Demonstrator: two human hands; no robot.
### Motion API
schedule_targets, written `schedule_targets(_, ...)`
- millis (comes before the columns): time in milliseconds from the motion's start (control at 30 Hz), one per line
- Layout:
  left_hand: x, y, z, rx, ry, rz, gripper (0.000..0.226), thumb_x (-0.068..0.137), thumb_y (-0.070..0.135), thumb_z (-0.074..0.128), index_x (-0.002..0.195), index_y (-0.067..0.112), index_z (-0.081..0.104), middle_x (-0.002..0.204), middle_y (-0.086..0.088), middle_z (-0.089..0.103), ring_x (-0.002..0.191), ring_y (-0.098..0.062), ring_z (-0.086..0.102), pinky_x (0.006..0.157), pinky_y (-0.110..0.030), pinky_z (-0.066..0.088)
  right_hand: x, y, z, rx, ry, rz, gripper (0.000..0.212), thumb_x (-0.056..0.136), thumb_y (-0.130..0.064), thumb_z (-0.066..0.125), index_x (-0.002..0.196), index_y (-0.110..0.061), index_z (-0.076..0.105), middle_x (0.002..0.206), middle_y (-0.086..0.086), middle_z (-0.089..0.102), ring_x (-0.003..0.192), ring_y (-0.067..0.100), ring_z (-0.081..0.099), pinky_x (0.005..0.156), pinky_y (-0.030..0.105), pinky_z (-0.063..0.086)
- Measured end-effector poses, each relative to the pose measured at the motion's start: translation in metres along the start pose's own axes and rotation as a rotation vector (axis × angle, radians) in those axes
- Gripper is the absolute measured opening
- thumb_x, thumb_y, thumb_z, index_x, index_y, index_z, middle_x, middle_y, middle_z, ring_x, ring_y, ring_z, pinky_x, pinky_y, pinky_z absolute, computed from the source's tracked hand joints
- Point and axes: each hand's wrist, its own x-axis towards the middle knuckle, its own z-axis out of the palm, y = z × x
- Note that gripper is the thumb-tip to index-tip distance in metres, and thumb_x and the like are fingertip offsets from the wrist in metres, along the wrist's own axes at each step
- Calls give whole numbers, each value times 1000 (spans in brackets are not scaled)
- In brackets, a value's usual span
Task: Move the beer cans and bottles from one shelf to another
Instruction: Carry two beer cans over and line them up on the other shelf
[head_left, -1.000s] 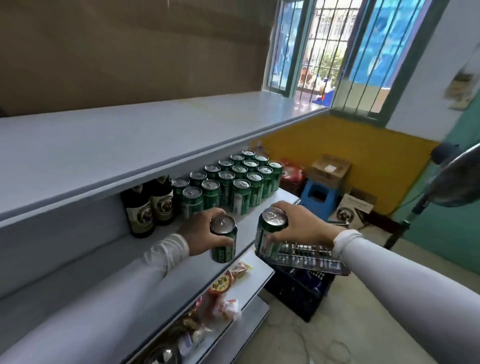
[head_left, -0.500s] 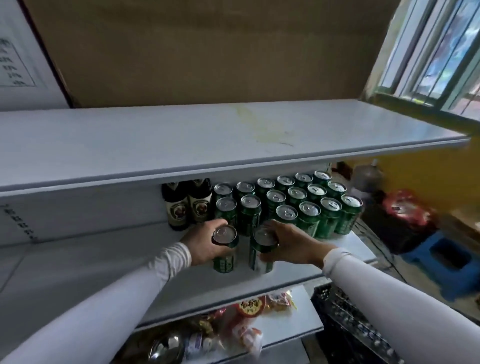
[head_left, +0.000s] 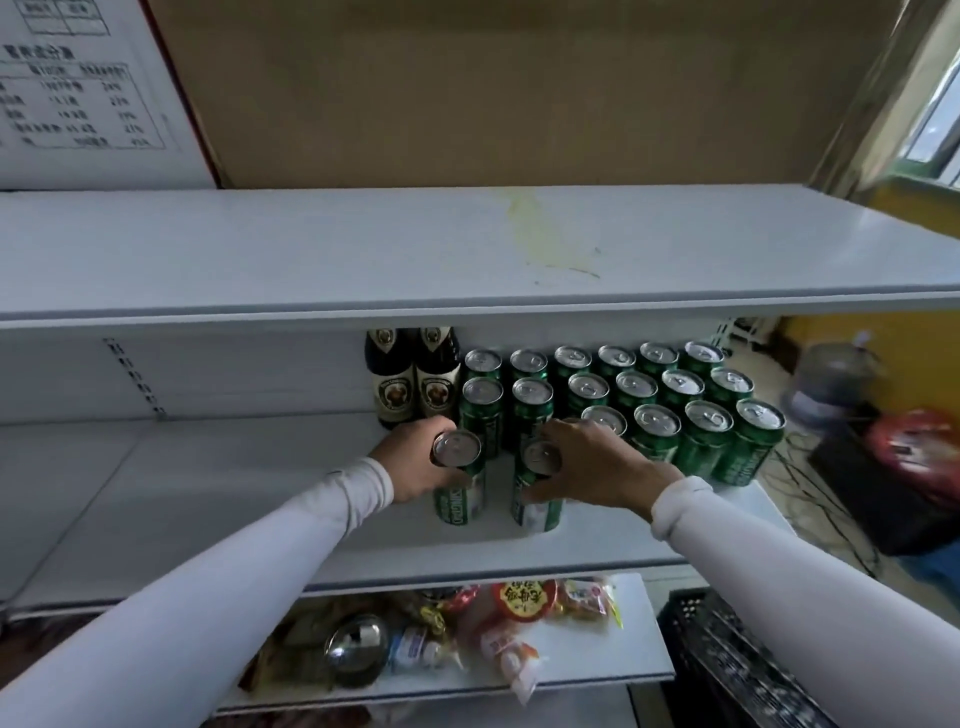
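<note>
So both hands are on the middle shelf (head_left: 208, 499) here, each wrapped around one green beer can. The left hand (head_left: 415, 460) grips the left can (head_left: 460, 478) from its left side, fingers curled round the upper part, and the right hand (head_left: 587, 462) holds the right can (head_left: 537, 488) from its right side with the thumb down the front and the fingers over the rim. Both cans stand upright, bottoms looking like they're on the shelf surface, just beside each other with a small gap between, and right in front of the block of green cans (head_left: 654, 405) lined up in rows toward the back. Just left of that block stand two dark beer bottles (head_left: 413, 379) with cream labels, touching or nearly touching each other, up against the back panel. The top shelf (head_left: 467, 249) above has a yellowish stain on it. Below, the lower shelf (head_left: 597, 660) holds a pile of snack packets (head_left: 524, 603) and a shiny round lid (head_left: 358, 642). A black crate (head_left: 727, 660) sits on the floor to the right, and a white printed chart (head_left: 78, 88) hangs at upper left.
</note>
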Motion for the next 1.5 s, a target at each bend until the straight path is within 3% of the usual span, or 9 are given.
schedule_targets(100, 1, -3, 1, -42, 25, 13, 56, 63, 35, 86, 109, 15, 61, 95, -1, 67, 88, -19, 63, 77, -28, 50, 2, -1, -1, -8, -12, -34, 54, 66, -50, 83, 103, -20, 58, 95, -3, 63, 82, 20, 59, 64, 27, 41)
schedule_targets(200, 5, -2, 5, -61, 52, 12, 51, 61, 39, 86, 101, 17, 63, 90, 2, 67, 84, -17, 63, 72, -27, 49, 6, 0, -13, -65, -57, -100, 65, 69, -44, 82, 125, -21, 57, 113, 1, 66, 99, 24, 63, 78, 32, 49)
schedule_targets(300, 9, 0, 12, -67, 90, 3, 48, 58, 45, 86, 93, 21, 63, 84, 4, 67, 79, -17, 62, 69, -28, 49, 8, -1, -21, -187, -27, -148, 69, 72, -46, 78, 130, -19, 53, 119, 1, 64, 106, 26, 62, 84, 37, 50)
schedule_targets(500, 12, 6, 19, -71, 143, -17, 51, 59, 47, 85, 97, 19, 64, 90, 1, 70, 85, -21, 65, 77, -35, 53, 10, 8, -16, -317, 28, -165, 65, 70, -64, 69, 117, -21, 58, 109, -2, 65, 101, 23, 63, 78, 35, 50)
schedule_targets(767, 20, 22, 22, -56, 152, -73, 51, 63, 49, 81, 100, 19, 61, 97, -1, 70, 92, -23, 65, 79, -33, 52, 23, 21, -18, -160, 12, -139, 45, 69, -46, 73, 99, -21, 51, 94, -2, 62, 79, 20, 56, 64, 32, 43)
schedule_targets(933, 23, 33, 28, -61, 197, -80, 50, 67, 42, 81, 104, 18, 58, 101, -2, 69, 98, -26, 64, 83, -35, 50, 21, 25, -16, -145, 44, -151, 62, 71, -49, 76, 121, -19, 55, 107, 1, 63, 92, 24, 61, 71, 33, 47)
schedule_targets(1067, 20, 36, 29, -57, 218, -87, 52, 70, 39, 80, 111, 16, 58, 106, -1, 69, 100, -23, 63, 82, -29, 48, 21, 26, -14, -126, 60, -144, 62, 71, -50, 76, 119, -18, 54, 108, 2, 64, 89, 23, 59, 68, 31, 42)
schedule_targets(1300, 20, 36, 33, -52, 232, -117, 46, 70, 40, 79, 105, 17, 61, 97, 2, 70, 91, -19, 65, 75, -25, 47, 24, 29, -4, -126, 128, -147, 75, 72, -57, 74, 132, -18, 51, 120, 2, 62, 110, 26, 58, 82, 30, 43)
schedule_targets(1500, 19, 41, 33, -59, 196, -143, 46, 71, 42, 79, 105, 19, 57, 104, -1, 69, 98, -22, 64, 80, -28, 49, 25, 33, -5, -139, 111, -186, 72, 73, -59, 72, 129, -19, 52, 114, 3, 62, 105, 27, 58, 78, 30, 40)
